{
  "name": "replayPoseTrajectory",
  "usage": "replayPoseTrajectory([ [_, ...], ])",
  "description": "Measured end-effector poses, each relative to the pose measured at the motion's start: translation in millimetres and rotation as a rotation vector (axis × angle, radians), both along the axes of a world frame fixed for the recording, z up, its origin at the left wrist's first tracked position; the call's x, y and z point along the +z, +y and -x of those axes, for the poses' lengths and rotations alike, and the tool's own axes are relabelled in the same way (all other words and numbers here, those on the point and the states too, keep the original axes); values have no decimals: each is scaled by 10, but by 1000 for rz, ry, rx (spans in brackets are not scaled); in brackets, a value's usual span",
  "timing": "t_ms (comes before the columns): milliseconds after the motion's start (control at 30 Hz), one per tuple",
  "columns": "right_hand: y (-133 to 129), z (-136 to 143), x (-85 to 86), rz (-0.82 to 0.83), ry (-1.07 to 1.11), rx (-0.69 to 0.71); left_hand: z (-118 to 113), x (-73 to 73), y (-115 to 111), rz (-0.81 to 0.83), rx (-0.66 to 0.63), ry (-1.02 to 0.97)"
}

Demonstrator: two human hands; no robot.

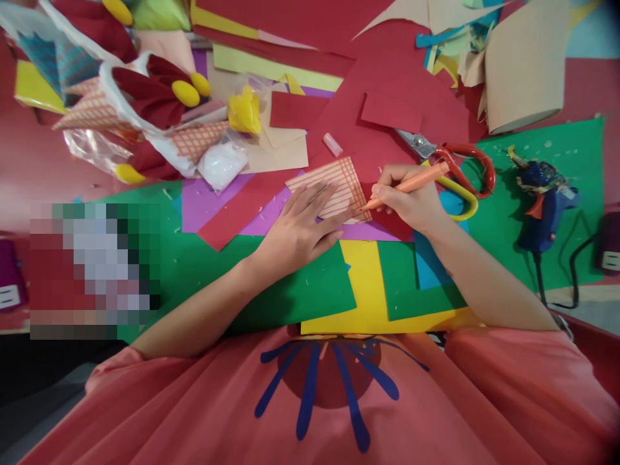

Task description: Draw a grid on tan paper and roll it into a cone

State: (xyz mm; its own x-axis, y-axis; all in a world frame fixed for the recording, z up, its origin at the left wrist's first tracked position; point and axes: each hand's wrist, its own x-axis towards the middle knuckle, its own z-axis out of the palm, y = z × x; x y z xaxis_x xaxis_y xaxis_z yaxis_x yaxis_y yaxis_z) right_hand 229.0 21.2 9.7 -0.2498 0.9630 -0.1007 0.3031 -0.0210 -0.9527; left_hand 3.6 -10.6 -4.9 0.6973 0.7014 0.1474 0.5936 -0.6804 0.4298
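An orange marker is held in my right hand, its tip touching a small beige piece near its right corner. Orange stripes cover the piece, with crossing lines along its right side. Flat on its lower left part lies my left hand, fingers spread, holding nothing between them. A small pale cap rests just above the piece. Purple and red sheets lie beneath it.
Red-and-yellow-handled scissors lie beyond my right hand. A blue glue gun with its cord is at the right, near a beige curved sheet. Decorated cones with yellow ovals and a white bundle fill the upper left.
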Motion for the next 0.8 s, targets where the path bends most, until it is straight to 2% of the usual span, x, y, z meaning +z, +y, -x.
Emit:
replayPoseTrajectory([
  [167,-14,2,-12,1,39,-63,6,-3,1,16,17,16],
  [400,-32,-7,-35,-40,38,-54,6,-20,4,-45,-14,8],
  [800,-5,8,-6,-23,-4,-27,8,-27,2,4,-6,10],
])
